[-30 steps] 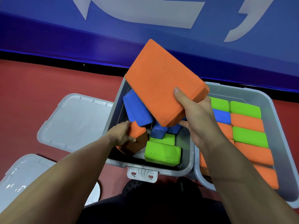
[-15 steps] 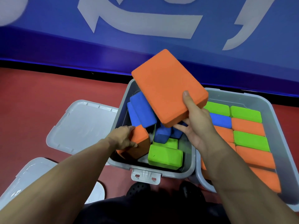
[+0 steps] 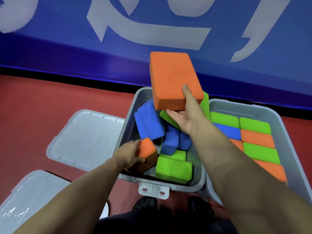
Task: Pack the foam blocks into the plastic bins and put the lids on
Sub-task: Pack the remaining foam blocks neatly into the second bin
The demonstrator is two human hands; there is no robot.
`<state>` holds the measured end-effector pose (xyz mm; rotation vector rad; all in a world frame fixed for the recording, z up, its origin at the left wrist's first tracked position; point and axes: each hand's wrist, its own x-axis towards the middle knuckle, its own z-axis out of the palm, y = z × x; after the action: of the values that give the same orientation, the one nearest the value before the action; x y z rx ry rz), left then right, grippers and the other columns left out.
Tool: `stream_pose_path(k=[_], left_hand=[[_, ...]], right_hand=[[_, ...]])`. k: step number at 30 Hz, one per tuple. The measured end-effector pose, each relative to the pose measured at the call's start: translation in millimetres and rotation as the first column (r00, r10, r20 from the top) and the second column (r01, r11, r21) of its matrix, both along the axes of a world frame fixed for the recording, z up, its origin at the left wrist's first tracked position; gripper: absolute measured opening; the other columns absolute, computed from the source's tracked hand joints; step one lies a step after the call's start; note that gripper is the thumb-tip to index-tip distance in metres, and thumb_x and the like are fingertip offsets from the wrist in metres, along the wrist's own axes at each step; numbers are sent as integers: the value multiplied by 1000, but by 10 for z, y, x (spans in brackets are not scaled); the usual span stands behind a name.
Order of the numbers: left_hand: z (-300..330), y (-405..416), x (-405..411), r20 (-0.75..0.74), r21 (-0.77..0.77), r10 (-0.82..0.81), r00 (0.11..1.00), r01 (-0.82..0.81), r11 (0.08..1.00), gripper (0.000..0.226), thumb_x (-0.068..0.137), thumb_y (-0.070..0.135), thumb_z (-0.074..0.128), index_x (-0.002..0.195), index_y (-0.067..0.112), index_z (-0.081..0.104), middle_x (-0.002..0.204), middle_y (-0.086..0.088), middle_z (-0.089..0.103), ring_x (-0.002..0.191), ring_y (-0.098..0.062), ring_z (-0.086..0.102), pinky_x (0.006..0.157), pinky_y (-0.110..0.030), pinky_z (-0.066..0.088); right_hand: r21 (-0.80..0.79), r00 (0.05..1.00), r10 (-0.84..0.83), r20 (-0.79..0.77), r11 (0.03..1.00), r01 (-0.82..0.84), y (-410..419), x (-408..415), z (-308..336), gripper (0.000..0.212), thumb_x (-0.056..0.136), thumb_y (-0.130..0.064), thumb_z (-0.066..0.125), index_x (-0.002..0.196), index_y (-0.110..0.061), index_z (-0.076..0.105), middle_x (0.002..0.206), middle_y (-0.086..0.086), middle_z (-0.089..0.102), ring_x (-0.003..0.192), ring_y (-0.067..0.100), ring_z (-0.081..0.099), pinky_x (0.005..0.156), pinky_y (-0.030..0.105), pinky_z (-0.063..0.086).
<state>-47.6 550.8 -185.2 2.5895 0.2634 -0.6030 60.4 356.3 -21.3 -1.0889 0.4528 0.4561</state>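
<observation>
While above the bin rim, orange block in right-hand grip.

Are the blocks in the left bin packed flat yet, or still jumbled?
Jumbled. In the left bin, the blue blocks lean tilted, and the right hand holds an orange block above it.

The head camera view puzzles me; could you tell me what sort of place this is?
Probably a sports hall or play area: a red floor, a blue banner with large white lettering along the wall, and foam blocks in plastic bins.
</observation>
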Motion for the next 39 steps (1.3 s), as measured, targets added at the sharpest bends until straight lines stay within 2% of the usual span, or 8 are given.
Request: stream_pose_path(k=[6,8,14,20,30,33,36,39], left_hand=[[-18,-35,-25,-18,11,17,1000,-17,1000,102,81,43,80,160,23,19,150,-5,45,134,-27,48,111,-40,40],[-27,-41,-29,-26,14,18,999,-18,1000,102,80,44,80,160,25,18,149,-4,46,133,-27,49,110,-41,41],[-34,-48,-36,-26,26,12,1000,-11,1000,100,82,45,78,159,23,20,148,-4,46,133,-27,49,110,-41,42],[-39,-40,-24,-31,23,3,1000,-2,1000,99,82,45,78,159,22,20,150,-4,46,133,-27,49,110,-41,42],[2,-18,-69,-39,17,-1,999,2,1000,101,80,45,80,158,23,21,149,-4,46,132,-28,49,110,-41,41],[23,-9,-71,-34,9,0,999,0,1000,98,80,45,80,158,23,23,149,-4,47,132,-28,49,110,-41,41],[21,-7,-70,-33,12,-14,999,14,1000,99,80,45,80,158,23,23,148,-5,48,131,-28,50,109,-41,42],[21,2,-65,-37,9,-29,999,30,1000,98,80,44,80,157,23,24,148,-6,48,131,-28,50,109,-40,42]], right_hand=[[-377,993,75,-96,920,-106,173,148,162,104,69,-64,83,141,-16,24,103,6,56,72,32,73,56,56,60],[-461,985,136,-106,871,-169,200,159,196,107,66,-68,82,138,-20,19,106,12,62,66,36,74,52,53,60],[-746,958,281,-51,627,-223,310,263,228,97,62,-86,68,117,-17,26,85,13,72,55,34,73,65,49,63],[-774,935,346,-72,572,-271,200,255,179,97,64,-90,60,111,-18,15,82,15,74,60,31,74,68,50,63],[-779,950,309,35,604,-168,12,164,183,102,63,-89,61,129,-14,39,81,8,74,58,26,74,60,49,63],[-787,957,275,93,609,-99,-53,111,215,101,64,-90,58,134,-20,34,86,7,73,60,25,74,61,48,64],[-869,925,256,280,477,131,-160,-131,82,89,65,-94,49,123,-27,43,90,-1,70,77,24,71,76,46,59],[-920,795,492,353,336,201,-317,-569,-310,52,80,-77,58,99,-29,56,71,-9,62,80,20,62,75,39,50]])
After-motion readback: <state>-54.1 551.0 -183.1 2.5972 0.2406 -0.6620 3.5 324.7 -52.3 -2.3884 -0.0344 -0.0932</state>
